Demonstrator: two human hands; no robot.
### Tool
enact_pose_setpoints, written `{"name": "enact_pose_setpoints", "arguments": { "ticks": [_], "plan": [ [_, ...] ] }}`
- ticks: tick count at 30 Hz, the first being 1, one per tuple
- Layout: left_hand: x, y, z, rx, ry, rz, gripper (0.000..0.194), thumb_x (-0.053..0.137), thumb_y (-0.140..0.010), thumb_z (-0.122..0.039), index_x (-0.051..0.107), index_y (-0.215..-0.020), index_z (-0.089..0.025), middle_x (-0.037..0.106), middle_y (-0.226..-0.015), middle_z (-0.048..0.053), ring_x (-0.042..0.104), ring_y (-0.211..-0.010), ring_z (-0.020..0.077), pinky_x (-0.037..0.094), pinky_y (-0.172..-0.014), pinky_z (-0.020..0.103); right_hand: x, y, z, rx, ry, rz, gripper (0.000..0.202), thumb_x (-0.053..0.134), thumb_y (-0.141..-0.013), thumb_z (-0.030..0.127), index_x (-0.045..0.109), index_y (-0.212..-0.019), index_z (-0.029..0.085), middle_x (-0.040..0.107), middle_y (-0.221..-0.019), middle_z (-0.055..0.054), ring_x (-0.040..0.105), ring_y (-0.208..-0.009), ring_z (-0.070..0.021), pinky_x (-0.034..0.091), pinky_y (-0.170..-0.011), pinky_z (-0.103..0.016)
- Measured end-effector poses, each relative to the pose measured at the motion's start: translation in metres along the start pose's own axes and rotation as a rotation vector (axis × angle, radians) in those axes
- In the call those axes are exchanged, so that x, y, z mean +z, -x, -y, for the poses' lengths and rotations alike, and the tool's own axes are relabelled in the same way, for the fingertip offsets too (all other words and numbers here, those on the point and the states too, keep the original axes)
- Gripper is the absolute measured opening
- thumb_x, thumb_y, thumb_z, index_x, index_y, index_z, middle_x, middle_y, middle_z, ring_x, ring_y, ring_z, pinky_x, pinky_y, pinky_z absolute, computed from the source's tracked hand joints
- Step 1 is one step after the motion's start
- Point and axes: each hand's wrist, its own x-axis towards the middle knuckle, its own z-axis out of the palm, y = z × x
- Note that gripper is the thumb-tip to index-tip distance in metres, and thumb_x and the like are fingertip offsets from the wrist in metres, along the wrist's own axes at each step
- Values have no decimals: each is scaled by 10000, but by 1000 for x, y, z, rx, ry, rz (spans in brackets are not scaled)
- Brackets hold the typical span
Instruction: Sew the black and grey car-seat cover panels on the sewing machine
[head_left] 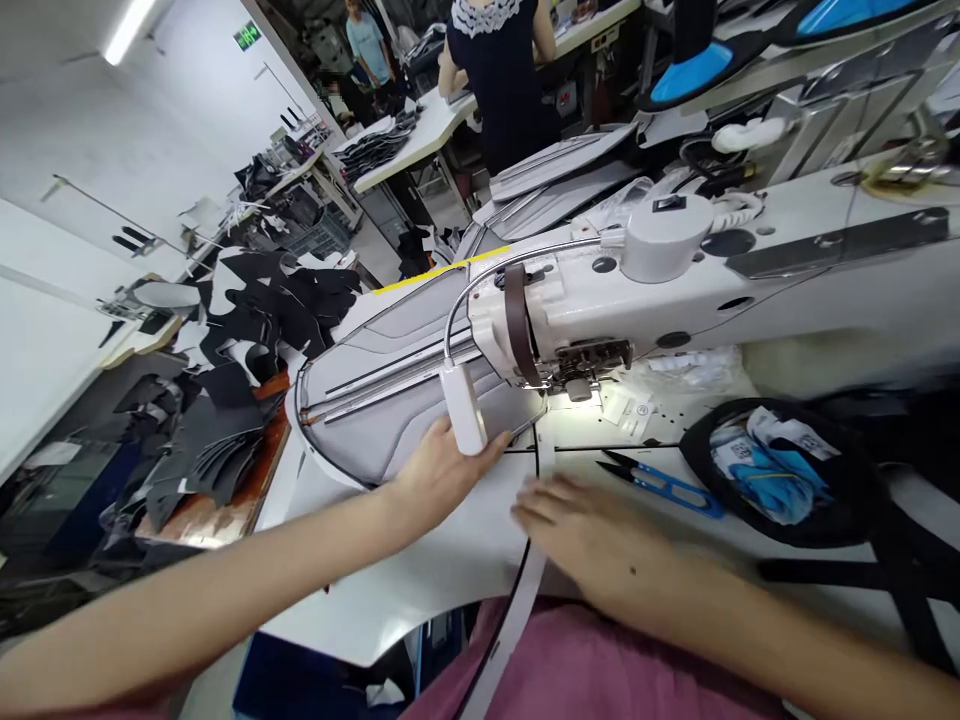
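Observation:
A grey quilted fabric panel [397,400] with black piped edging lies on the sewing table, its near corner under the head of the white sewing machine [585,310]. My left hand [439,475] is closed on the panel's near edge, partly behind the white lamp [463,410]. From the needle area a narrow grey strip with a black edge [517,610] runs down towards my lap. Across this strip, just before the needle area, is my right hand [577,525], slightly blurred, its fingers closed over it. Its thumb is hidden.
Blue thread snips [667,485] lie right of my right hand, beside a black fabric pouch [697,450] with blue and white pieces. Dark cut pieces [225,430] are stacked at left. More grey panels [555,175] lie behind the machine. A person in dark clothing [502,80] stands beyond.

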Motion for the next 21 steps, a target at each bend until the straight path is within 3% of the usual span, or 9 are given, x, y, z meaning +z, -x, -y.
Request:
{"name": "enact_pose_setpoints", "arguments": {
  "ticks": [3, 6, 8, 12, 17, 21],
  "plan": [
    [1, -38, -13, 4, 123, -98, 466, 415, -852, -43, 543, -1250, -248, 589, -1074, 117, 549, -1004, 254, 463, -797, 379, 18, 14, -7, 85, 227, -97, 352, 484, -810, 95, 604, -1136, 42, 583, -1237, -231, 551, -1165, -263, 407, -1019, -436],
    [-8, -60, -24, -106, 164, 47, 442, 416, -821, -7, 580, -1186, -196, 605, -1070, 134, 572, -979, 281, 487, -704, 369, 38, 10, -5, 168, 308, -148, 427, 494, -771, 86, 568, -1176, -27, 553, -1248, -293, 557, -1166, -303, 430, -1008, -439],
    [-19, -64, -28, -108, 149, 131, 477, 472, -771, 8, 562, -1205, -166, 605, -1088, 139, 569, -1000, 298, 490, -699, 359, 43, 5, -3, 176, 308, -143, 453, 499, -759, 95, 561, -1184, -48, 549, -1243, -306, 558, -1165, -317, 431, -1015, -444],
    [-31, -67, -34, -112, 247, 172, 481, 580, -720, -35, 541, -1195, -105, 600, -1081, 168, 580, -993, 298, 495, -730, 348, 42, 0, -6, 167, 297, -145, 478, 476, -752, 99, 546, -1191, -77, 544, -1233, -329, 560, -1162, -319, 414, -1031, -467],
    [-10, -78, -45, -205, 404, 109, 309, 543, -777, -155, 577, -1078, -95, 608, -1010, 157, 601, -915, 263, 498, -740, 343, 42, 0, -6, 142, 257, -175, 447, 487, -741, 135, 600, -1124, -66, 570, -1190, -330, 566, -1145, -333, 414, -1026, -471],
    [19, -84, -58, -360, 461, -99, 292, 532, -742, -136, 612, -1023, -134, 610, -969, 123, 575, -911, 248, 482, -769, 340, 48, 3, 4, 136, 246, -195, 433, 470, -740, 155, 652, -1079, -44, 618, -1124, -303, 592, -1096, -343, 424, -1021, -481]
  ]
}}
